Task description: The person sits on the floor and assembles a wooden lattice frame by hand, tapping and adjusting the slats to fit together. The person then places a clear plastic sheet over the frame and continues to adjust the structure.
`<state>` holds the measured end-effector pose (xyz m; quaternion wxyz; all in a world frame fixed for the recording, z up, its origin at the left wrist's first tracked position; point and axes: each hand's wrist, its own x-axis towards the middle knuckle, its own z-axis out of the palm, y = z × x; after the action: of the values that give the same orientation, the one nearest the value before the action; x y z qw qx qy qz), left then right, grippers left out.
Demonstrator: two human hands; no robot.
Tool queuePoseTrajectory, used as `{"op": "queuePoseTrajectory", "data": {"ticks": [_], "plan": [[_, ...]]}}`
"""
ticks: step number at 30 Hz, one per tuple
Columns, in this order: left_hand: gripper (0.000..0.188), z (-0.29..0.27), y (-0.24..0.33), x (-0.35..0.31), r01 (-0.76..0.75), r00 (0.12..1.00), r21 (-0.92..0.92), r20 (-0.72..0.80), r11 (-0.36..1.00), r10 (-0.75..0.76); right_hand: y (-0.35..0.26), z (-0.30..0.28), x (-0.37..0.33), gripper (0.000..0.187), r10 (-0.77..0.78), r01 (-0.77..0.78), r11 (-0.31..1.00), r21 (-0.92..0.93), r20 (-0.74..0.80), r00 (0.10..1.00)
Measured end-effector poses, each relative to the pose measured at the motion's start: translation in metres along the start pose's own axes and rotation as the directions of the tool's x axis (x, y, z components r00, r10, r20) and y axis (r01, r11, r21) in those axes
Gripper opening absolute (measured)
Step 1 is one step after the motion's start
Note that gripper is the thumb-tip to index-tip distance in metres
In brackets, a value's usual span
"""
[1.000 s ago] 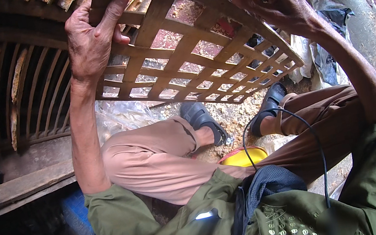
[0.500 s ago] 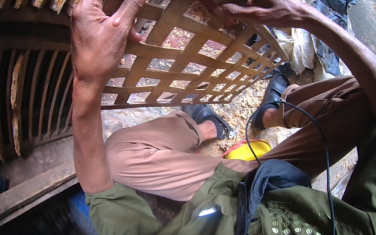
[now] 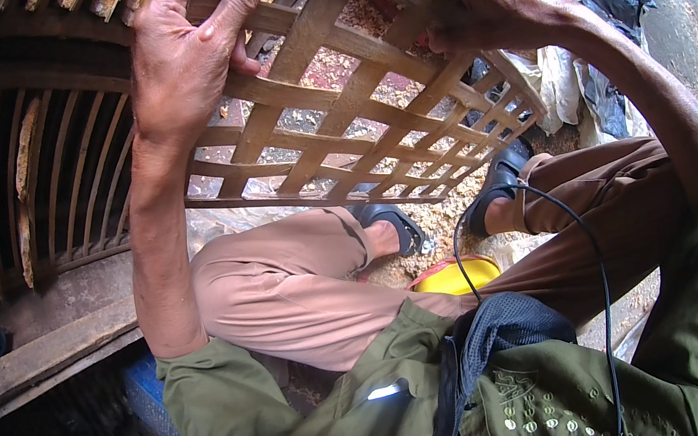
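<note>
Closest to me, on the near side of the woven frame (image 3: 353,110), a dark cord (image 3: 602,285) loops over my green shirt (image 3: 290,415). I hold the frame up, tilted, above my feet. My left hand (image 3: 186,60) grips its upper left part, thumb spread out and fingers mostly hidden behind the slats; my right hand (image 3: 485,7) is curled closed over its upper right edge, fingertips out of sight. How tightly either squeezes, I can't tell. If one grip loosened, I think the frame would swing down onto my brown trousers (image 3: 284,271) or sandals (image 3: 500,182). A thin slat could crack if I twisted the two sides against each other, and a rough edge could leave a splinter in my fingers. The cord might snag a lower corner if the frame came toward me. Below the frame sits a yellow bowl (image 3: 457,276), which a drop could knock over. Left of the frame stands a slatted crate (image 3: 27,191); beyond its right side lie crumpled plastic sheets (image 3: 564,87).
</note>
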<state>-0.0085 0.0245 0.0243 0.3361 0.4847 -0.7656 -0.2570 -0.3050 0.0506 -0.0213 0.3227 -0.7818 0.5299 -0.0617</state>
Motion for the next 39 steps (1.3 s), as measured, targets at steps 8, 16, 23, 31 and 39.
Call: {"op": "queuePoseTrajectory", "data": {"ticks": [8,16,23,31,39], "plan": [[0.046,0.001,-0.002,0.0,0.015,1.0,-0.053,0.01,0.999,-0.014,0.027,0.004,0.005,0.034,-0.206,0.233,0.966,0.113,-0.208,0.956],[0.043,0.008,0.01,-0.001,-0.004,1.0,-0.089,0.028,0.996,0.007,0.022,0.001,-0.005,0.036,-0.205,0.153,0.961,-0.228,-0.225,0.953],[0.043,0.008,0.01,-0.003,0.043,0.999,-0.088,0.021,0.995,-0.041,0.042,0.017,0.006,0.046,-0.355,0.464,0.864,0.196,-0.416,0.837],[0.044,0.017,0.013,-0.006,-0.054,0.996,-0.093,0.062,0.994,0.06,0.04,0.022,0.012,0.048,-0.268,0.358,0.79,0.498,-0.244,0.932],[0.039,0.003,-0.003,-0.002,-0.024,0.999,-0.164,0.035,0.986,0.03,0.065,0.011,0.014,0.04,-0.37,0.396,0.901,0.176,-0.162,0.915]]}}
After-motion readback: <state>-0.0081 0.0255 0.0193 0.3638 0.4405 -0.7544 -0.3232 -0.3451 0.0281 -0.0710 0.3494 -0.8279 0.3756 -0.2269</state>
